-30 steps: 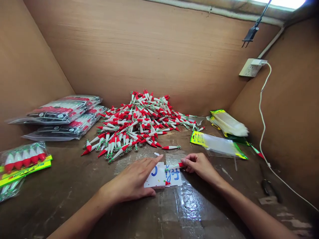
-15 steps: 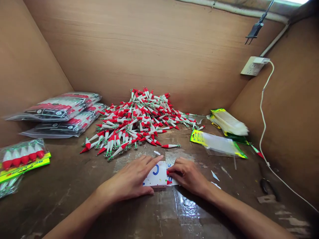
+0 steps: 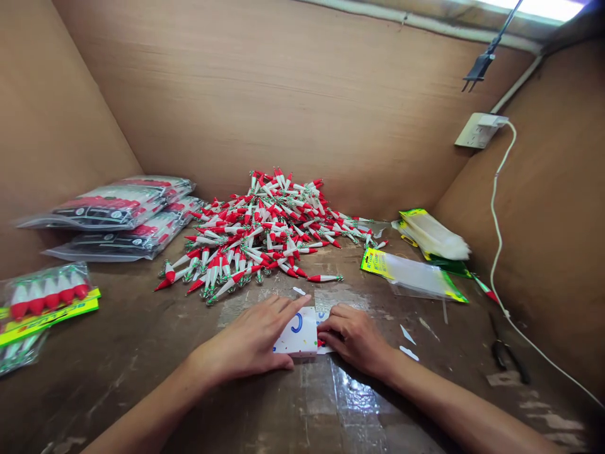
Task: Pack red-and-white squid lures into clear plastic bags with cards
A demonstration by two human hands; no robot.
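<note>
A small white card box (image 3: 300, 337) printed with a blue letter and coloured specks lies on the table before me. My left hand (image 3: 250, 334) grips it from the left, fingers over the far side and thumb along the near edge. At its right end, my right hand (image 3: 355, 334) has its fingers closed on the red tip of a fishing lure (image 3: 321, 342). The rest of that lure is hidden by the box and my fingers. Printed white card (image 3: 321, 315) shows beneath the right fingertips. Behind both hands rises a big heap of red-and-white lures (image 3: 265, 233) with green hooks.
Filled plastic bags (image 3: 108, 205) are stacked at the back left. Nearer lies a yellow-headed pack of lures (image 3: 50, 296). On the right are flat clear bags (image 3: 411, 274), pliers (image 3: 508, 359), paper scraps (image 3: 409, 353) and a white cable (image 3: 494, 233). A black plug (image 3: 479, 68) hangs above.
My right fingers have pushed a little left against the box's end, and less of the red tips shows there. My left hand keeps its hold. The view has shifted slightly.
</note>
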